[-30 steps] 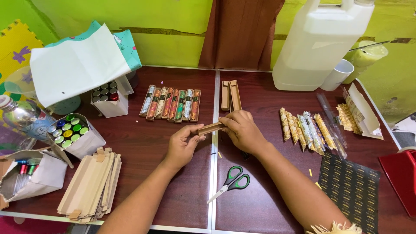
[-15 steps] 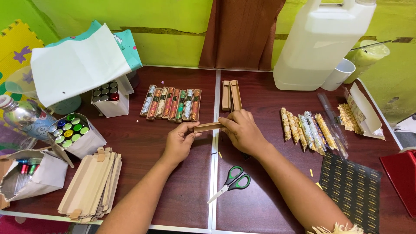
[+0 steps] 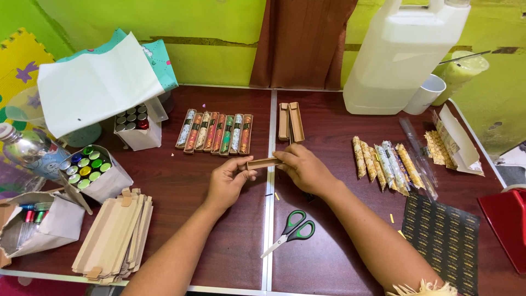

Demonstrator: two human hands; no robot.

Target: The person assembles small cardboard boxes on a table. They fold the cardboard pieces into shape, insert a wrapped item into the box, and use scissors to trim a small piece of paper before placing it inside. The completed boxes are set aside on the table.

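A: What differs from the earlier frame?
B: Little; both hands stay above the desk (image 3: 219, 230), the small box tray (image 3: 263, 163) tilting slightly.

A: Its appearance?
B: Narrow, tan cardboard, open-topped, clamped between left hand (image 3: 227, 183) fingers and right hand (image 3: 304, 169) fingers.

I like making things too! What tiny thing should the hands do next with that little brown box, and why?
Probably set it down by the two empty boxes at the table's back. The left hand and right hand each pinch an end of the small brown box, which looks folded into shape and empty, like those two. That is only a guess.
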